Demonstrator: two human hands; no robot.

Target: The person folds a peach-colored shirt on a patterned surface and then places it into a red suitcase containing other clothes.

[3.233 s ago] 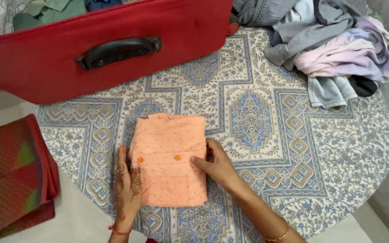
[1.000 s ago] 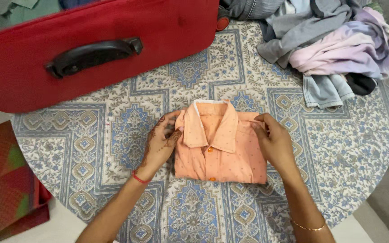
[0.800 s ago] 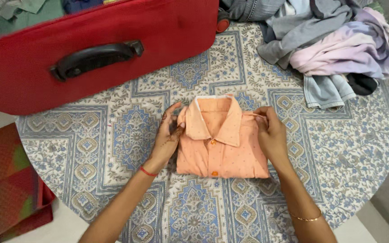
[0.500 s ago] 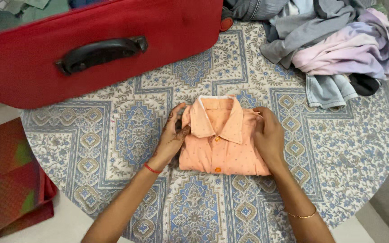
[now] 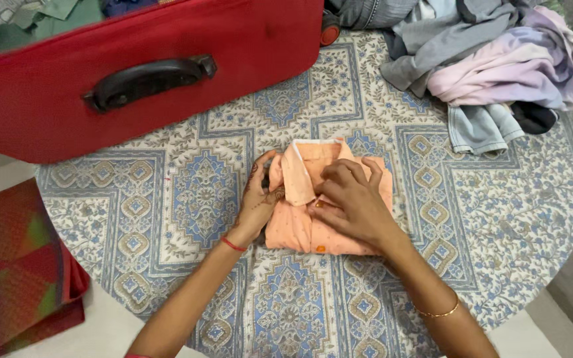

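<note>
Orange cotton, folded small: the shirt (image 5: 329,205) lay collar-up near the middle of the round desk (image 5: 499,219), on its blue patterned cloth. Your left hand (image 5: 260,199) cupped the shirt's left edge, fingers curled against the collar. Your right hand (image 5: 356,199) lay flat over the shirt front, fingers bent onto the button line; whether that grip pinched any cloth could not be told. At the far left stood the open red suitcase (image 5: 140,79), and at the far right a heap of unfolded clothes (image 5: 485,59). A multicoloured cloth (image 5: 14,265) sat off the desk at near left.
</note>
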